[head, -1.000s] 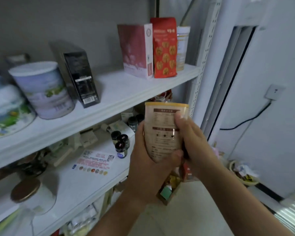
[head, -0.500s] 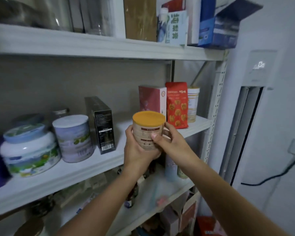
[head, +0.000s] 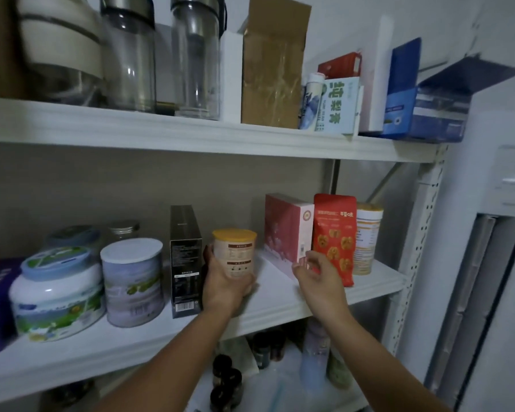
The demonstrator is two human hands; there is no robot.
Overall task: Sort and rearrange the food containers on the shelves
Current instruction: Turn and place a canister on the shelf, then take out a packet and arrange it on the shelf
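While the fingers of my left hand [head: 225, 289] grip the yellow-lidded can [head: 235, 252] in the gap between the black box [head: 185, 257] and pink box [head: 286, 230] on the middle shelf [head: 369, 285], my right hand [head: 318, 278] hangs loose and empty. I judge this one nearly placed; only letting go is left.

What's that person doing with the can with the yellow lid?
A person is tidying food on the shelves. Their left hand grips the yellow-lidded can at the middle shelf, in the gap between the black box and the pink box. Whether it rests on the shelf yet is hidden by the hand. The right hand holds nothing and hovers, fingers loosely curled, in front of the pink box and red bag.
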